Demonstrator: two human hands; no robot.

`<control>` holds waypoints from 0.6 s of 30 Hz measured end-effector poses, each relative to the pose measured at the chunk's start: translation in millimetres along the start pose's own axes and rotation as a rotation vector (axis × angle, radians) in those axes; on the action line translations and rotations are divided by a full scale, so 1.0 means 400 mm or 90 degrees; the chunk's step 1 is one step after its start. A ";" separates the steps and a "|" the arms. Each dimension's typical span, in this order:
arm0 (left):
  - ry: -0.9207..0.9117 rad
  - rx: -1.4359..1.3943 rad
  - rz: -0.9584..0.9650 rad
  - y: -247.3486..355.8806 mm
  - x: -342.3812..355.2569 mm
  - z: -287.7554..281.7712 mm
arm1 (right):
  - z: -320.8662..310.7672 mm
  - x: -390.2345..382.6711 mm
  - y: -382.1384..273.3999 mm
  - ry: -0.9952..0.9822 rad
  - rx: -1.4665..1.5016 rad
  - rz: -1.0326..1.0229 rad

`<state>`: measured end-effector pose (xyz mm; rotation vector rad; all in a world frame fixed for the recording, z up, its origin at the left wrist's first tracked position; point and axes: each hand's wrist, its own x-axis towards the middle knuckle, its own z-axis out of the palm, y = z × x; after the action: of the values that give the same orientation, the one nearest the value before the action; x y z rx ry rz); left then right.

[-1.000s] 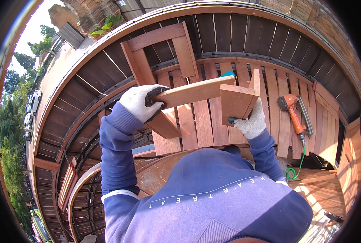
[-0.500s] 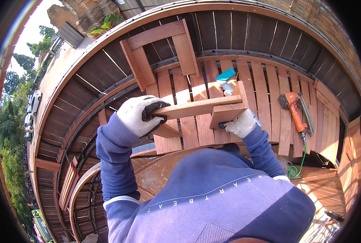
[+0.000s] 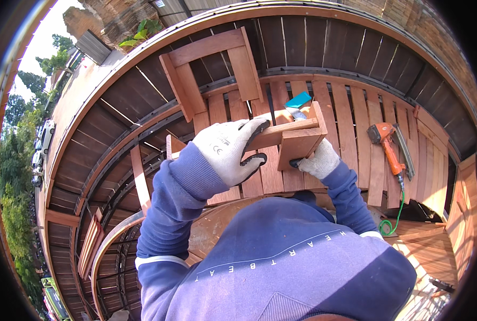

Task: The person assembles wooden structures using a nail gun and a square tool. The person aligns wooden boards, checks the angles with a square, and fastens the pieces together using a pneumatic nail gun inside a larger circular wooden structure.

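My left hand, in a white glove with black fingertips, grips the long arm of a small L-shaped wooden piece made of reddish boards. My right hand, also gloved, holds the shorter board of the same piece from below. The piece hangs in the air above a slatted wooden deck. Blue sleeves run from both hands down to a blue hooded top that fills the lower part of the view.
A wooden frame of joined boards lies on the dark slats behind the hands. An orange power drill with a green cable lies on the deck at right. A blue flat object lies beyond the held piece. Loose boards lie at left.
Both hands have drawn the wooden piece closer and lower. The left hand has slid along the long board toward the joint, and the piece has turned a little.
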<state>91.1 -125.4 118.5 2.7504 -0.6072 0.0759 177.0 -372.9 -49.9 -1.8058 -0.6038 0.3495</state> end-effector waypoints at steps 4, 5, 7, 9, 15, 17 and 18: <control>0.067 0.065 -0.019 0.052 0.059 0.072 | -0.006 0.003 0.026 -0.010 0.004 -0.021; 0.061 0.085 -0.025 0.058 0.066 0.078 | -0.013 0.001 0.018 -0.019 0.035 -0.013; 0.086 0.099 -0.009 0.051 0.072 0.093 | -0.021 0.002 0.022 -0.034 0.053 -0.008; 0.075 0.119 -0.012 0.052 0.076 0.101 | -0.026 0.004 0.043 -0.035 0.025 -0.011; 0.042 0.082 -0.037 0.051 0.085 0.099 | -0.027 0.012 0.070 -0.021 -0.024 -0.025; 0.040 0.077 -0.045 0.051 0.088 0.100 | -0.027 0.013 0.091 -0.016 -0.054 -0.035; 0.044 0.081 -0.053 0.051 0.089 0.104 | -0.026 0.014 0.098 -0.012 -0.078 -0.038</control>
<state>114.0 -170.5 89.3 2.8788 -0.4846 0.1970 195.8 -387.0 -83.4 -1.8988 -0.7039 0.2951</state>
